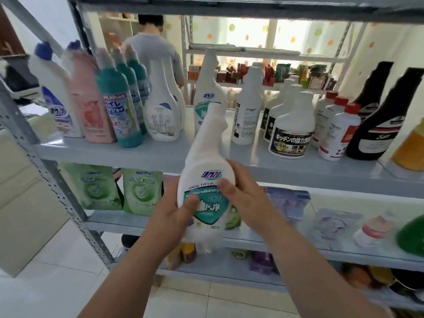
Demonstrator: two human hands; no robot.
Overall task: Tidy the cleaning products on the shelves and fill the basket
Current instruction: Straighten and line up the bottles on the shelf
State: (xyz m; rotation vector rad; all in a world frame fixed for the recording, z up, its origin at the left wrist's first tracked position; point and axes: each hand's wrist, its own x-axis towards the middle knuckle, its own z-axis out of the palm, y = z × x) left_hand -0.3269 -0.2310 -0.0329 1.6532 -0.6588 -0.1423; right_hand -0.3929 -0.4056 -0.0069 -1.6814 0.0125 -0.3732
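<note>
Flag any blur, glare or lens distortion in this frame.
Head view: wide-angle distortion slants the shelf upright and leans the black bottles inward; the window is blown out; the held white bottle reads fairly sharp, while the green object at lower right smears.

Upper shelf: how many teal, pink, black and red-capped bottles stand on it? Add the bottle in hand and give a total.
Teal bottles: 3
Pink bottle: 1
Black bottles: 2
Red-capped bottles: 3
White bottle, held by left hand and right hand: 1
Total: 10
</note>
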